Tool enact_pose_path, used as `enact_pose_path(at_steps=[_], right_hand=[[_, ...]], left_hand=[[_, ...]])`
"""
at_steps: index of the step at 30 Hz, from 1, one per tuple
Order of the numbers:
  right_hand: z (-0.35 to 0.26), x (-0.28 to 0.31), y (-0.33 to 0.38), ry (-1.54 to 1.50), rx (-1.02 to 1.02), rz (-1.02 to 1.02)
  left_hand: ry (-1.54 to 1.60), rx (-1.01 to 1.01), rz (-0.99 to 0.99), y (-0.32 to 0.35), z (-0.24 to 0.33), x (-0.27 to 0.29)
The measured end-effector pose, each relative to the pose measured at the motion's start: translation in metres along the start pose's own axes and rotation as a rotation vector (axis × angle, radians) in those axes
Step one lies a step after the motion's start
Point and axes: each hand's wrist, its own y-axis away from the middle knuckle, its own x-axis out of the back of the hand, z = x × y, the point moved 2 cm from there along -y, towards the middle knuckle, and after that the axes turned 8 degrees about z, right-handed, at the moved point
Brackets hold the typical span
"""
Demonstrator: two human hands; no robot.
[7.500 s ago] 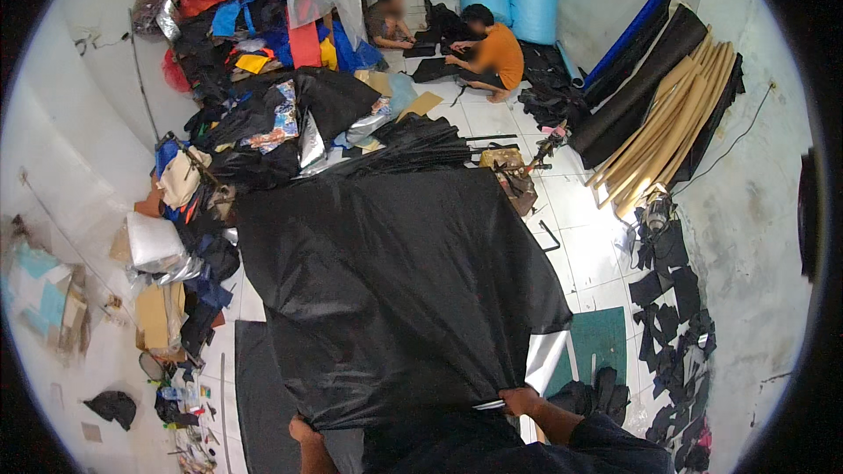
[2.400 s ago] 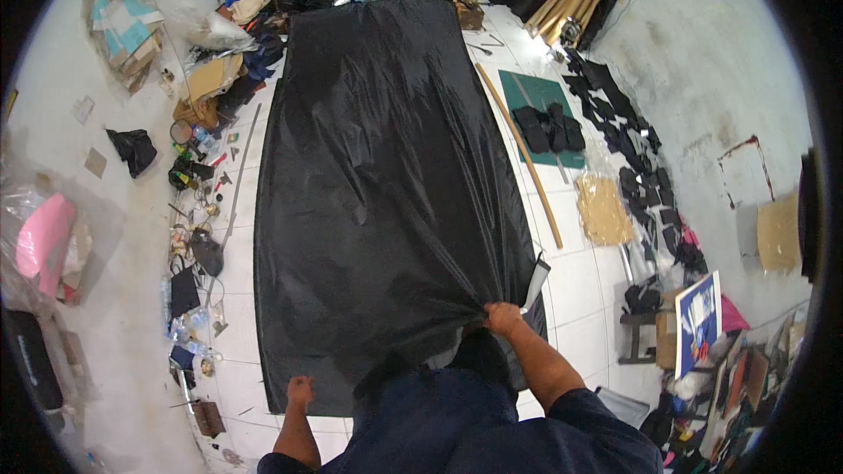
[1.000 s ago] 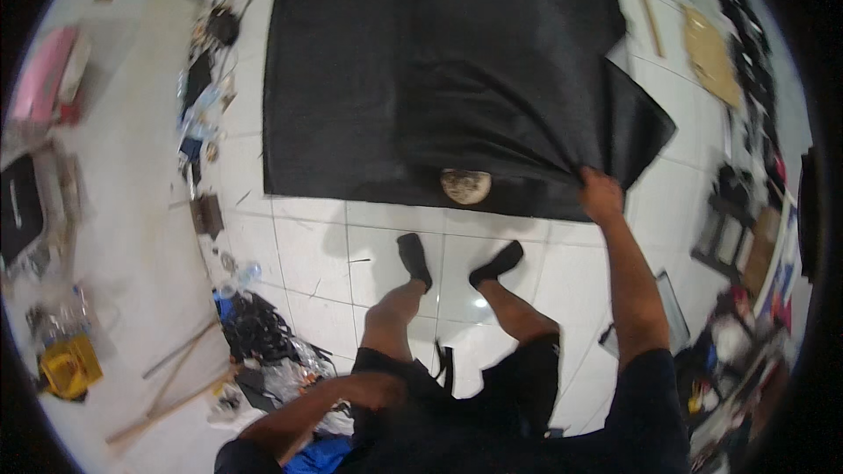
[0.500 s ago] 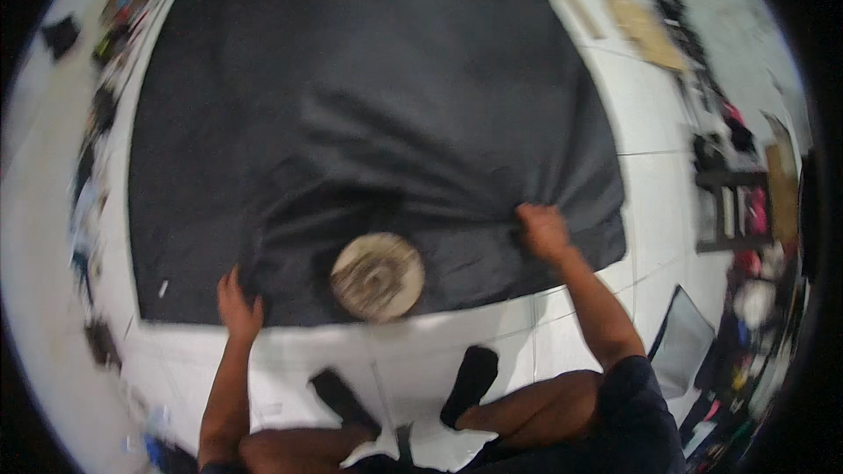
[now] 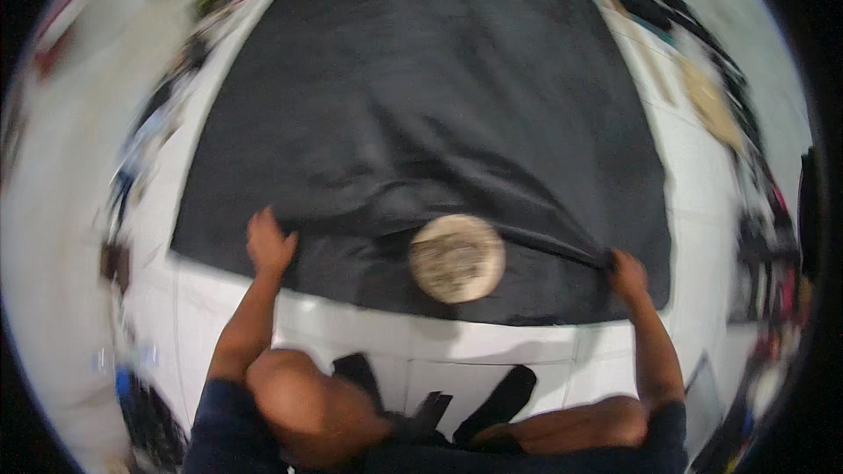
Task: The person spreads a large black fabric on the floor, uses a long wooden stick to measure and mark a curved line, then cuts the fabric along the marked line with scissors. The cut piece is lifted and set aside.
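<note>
A large black sheet [image 5: 421,61], smooth like leatherette, is spread over the white tiled floor. My right hand [image 5: 629,276] pinches its surface near the right front corner, and a long fold runs from there toward the middle. On the left front part of the sheet rests my left hand [image 5: 270,244], thumb apart from the fingers; blur softens their outline. Between the two hands, close to the front edge, sits a round cream-coloured block [image 5: 457,259] with a dark mottled top. Wrinkles in the sheet gather just behind it.
White floor tiles [image 5: 219,325] border the sheet. Blurred clutter lines the left wall, and more lies along the right, with a tan flat piece [image 5: 709,104] and a dark rack [image 5: 762,276]. My feet in black socks [image 5: 499,399] are near the front edge.
The view has shifted, so the sheet and block appear farther right. My right hand has drawn its pinch of sheet to the right, and the fold is longer. My left hand sits farther onto the sheet.
</note>
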Motion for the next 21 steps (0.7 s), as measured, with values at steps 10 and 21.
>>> enact_pose_path(at_steps=[10,21], right_hand=[[0.069,-0.059,-0.01,0.203,0.108,-0.118],[0.058,-0.021,0.007,0.13,0.02,-0.165]], left_hand=[[0.04,0.737,-0.008,0.033,-0.209,-0.025],[-0.02,0.606,0.102,-0.013,-0.211,-0.069]])
